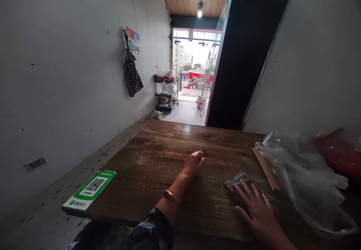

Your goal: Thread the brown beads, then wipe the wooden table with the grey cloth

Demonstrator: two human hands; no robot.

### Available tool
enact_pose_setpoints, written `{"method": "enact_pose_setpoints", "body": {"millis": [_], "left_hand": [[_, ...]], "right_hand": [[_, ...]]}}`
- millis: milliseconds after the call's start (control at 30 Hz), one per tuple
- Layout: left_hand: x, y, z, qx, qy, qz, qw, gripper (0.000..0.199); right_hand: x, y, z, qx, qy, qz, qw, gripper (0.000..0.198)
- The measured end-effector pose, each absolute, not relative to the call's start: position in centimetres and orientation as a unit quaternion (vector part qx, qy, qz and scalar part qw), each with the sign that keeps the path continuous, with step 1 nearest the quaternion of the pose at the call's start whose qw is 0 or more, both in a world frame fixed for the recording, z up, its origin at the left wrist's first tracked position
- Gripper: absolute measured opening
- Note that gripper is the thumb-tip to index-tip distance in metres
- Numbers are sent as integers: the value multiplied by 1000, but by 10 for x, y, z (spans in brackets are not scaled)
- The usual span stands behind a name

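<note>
My right hand (258,205) lies flat on a folded grey cloth (236,178), its fingers spread over it. The cloth rests on the dark wooden table (158,167), and part of it is hidden under the palm. Farther left and forward, my left hand (194,162) is at the tabletop with its fingers curled in. No object shows in that hand. A reddish-brown bangle (168,194) circles the left forearm.
On the right, a clear plastic bag (296,174) and thin wooden strips (266,169) lie beside my right hand. A green QR-code sign (91,189) sits at the table's left corner. Beyond stand a black panel (245,58) and a loaded cart (166,95).
</note>
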State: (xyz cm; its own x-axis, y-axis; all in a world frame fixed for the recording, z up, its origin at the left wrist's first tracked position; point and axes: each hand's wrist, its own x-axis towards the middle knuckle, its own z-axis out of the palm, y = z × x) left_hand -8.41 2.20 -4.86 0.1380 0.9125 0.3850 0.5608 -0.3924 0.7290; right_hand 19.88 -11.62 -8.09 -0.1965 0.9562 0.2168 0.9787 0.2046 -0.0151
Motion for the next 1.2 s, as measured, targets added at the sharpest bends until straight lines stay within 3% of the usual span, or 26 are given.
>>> {"method": "enact_pose_setpoints", "body": {"millis": [367,567,733,900,1000,1200], "left_hand": [[-84,26,-54,712,512,433,210,21],[-88,25,-50,702,520,443,201,23],[-91,22,-42,698,526,454,173,24],[-90,22,-40,714,515,455,135,27],[-88,21,-40,743,516,415,103,30],[-64,5,-32,831,486,263,65,49]], "right_hand": [[89,-143,-28,-451,-882,135,8,74],[65,-101,-17,-410,-897,155,62,63],[58,-78,-26,-398,-889,137,180,53],[69,-56,-35,-414,-788,145,432,31],[78,-38,-40,-474,-651,176,567,35],[83,-23,-45,-516,-548,213,623,41]]}}
